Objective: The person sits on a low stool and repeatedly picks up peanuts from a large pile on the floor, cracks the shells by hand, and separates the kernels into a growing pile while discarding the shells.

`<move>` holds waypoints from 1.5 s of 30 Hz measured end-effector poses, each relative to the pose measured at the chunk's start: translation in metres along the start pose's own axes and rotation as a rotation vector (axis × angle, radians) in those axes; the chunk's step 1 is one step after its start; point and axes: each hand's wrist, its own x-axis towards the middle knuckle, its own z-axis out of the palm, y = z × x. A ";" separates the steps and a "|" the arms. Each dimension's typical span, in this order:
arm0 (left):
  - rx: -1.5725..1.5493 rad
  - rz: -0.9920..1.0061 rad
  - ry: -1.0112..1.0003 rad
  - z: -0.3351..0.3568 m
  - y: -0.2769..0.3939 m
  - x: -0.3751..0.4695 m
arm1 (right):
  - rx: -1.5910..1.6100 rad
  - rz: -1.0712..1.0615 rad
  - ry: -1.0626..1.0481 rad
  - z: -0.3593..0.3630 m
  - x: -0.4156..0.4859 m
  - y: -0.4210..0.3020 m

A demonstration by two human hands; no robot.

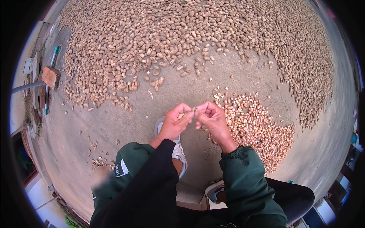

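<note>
My left hand [177, 121] and my right hand [212, 119] meet at the fingertips in the middle of the view. Between their thumbs and forefingers they pinch a small peanut pod [194, 109]. Another pale pod [180, 116] lies in the curled fingers of my left hand. Beside my right hand, on the concrete, spreads a pile of shelled peanut kernels [248, 119], pinkish and cream. Unshelled peanuts [171, 31] cover the ground beyond both hands in a wide arc. Whether the pinched pod is cracked is too small to tell.
Empty peanut shells [99, 162] lie at the lower left near my sleeve. A red brick [50, 77] rests on a pole with green ends [54, 58] at the left edge. My shoes [179, 152] stand on the concrete ground [142, 125] below my hands.
</note>
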 end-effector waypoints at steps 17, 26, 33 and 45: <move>-0.095 -0.078 0.152 0.029 -0.012 0.000 | 0.789 0.075 0.368 0.029 -0.027 0.048; 0.101 0.023 0.217 0.020 -0.029 0.004 | 0.603 0.040 0.385 0.032 -0.030 0.049; -0.184 -0.101 0.105 0.008 -0.007 0.002 | -0.183 -0.175 0.195 0.032 -0.013 0.033; -0.625 -0.023 -0.134 -0.064 0.027 0.014 | -1.237 -0.590 0.388 0.014 0.147 -0.006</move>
